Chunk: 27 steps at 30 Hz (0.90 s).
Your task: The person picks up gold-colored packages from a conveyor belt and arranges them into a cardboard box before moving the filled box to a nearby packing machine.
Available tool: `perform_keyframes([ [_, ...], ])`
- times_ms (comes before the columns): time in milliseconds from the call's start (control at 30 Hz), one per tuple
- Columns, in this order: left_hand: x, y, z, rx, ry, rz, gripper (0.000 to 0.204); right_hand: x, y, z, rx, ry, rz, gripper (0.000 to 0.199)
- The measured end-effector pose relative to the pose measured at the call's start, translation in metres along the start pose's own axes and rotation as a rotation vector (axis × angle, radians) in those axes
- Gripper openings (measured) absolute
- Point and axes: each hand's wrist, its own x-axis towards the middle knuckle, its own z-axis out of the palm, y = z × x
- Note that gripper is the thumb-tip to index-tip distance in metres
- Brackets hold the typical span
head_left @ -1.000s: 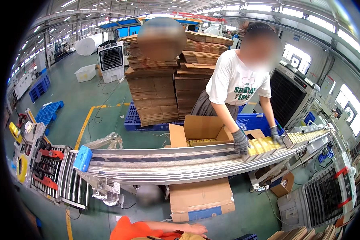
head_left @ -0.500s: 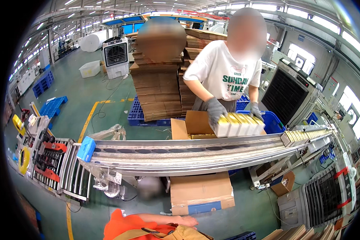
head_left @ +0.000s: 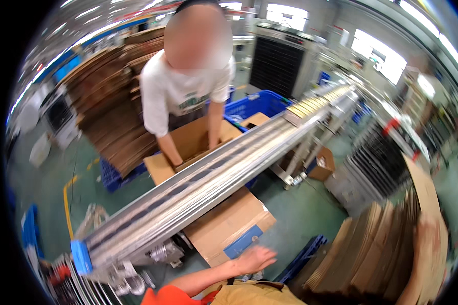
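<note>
My left hand (head_left: 258, 258) hovers in front of my body with its fingers loosely bent and apart, holding nothing. Just beyond it, below the conveyor, lies a brown cardboard box (head_left: 226, 223) with a blue patch. My right hand (head_left: 427, 236), blurred by motion, grips a flattened cardboard carton (head_left: 426, 190) at the far right. That carton stands on edge against a row of upright flattened cartons (head_left: 364, 244). Across the conveyor, a co-worker in a white shirt (head_left: 180, 91) reaches with both arms into an open carton (head_left: 191, 137), which hides their hands.
A conveyor (head_left: 188, 195) runs diagonally between me and the co-worker, with small yellow-topped boxes (head_left: 318, 104) at its far end. Behind it stand a blue crate (head_left: 259, 104) and tall cardboard stacks (head_left: 104, 101). A blue pallet (head_left: 303, 256) and a grey cooler (head_left: 353, 185) flank the cartons.
My view has swung right and tilted. My right hand has come into view on a flattened carton. The co-worker has lowered the row of white, yellow-topped packs into the open carton.
</note>
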Motion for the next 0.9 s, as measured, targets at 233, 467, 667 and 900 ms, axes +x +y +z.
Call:
perform_keyframes([
  [233, 0.126, 0.091, -0.146, 0.315, 0.346, 0.163, 0.078, 0.138, -0.082, -0.152, 0.586, 0.16, -0.601, 0.01],
  [467, 0.059, 0.034, -0.116, 0.274, 0.233, -0.248, 0.011, 0.198, -0.184, -0.117, 1.154, 0.411, -0.791, 0.017],
  [667, -0.021, 0.029, -0.102, 0.44, 0.138, -0.796, 0.015, 0.258, -0.32, -0.003, 1.399, 0.334, -0.797, 0.024],
  [900, -0.046, 0.013, -0.123, 0.396, -0.104, -1.162, 0.032, 0.32, -0.438, -0.024, 1.7, 0.627, -0.787, 0.048],
])
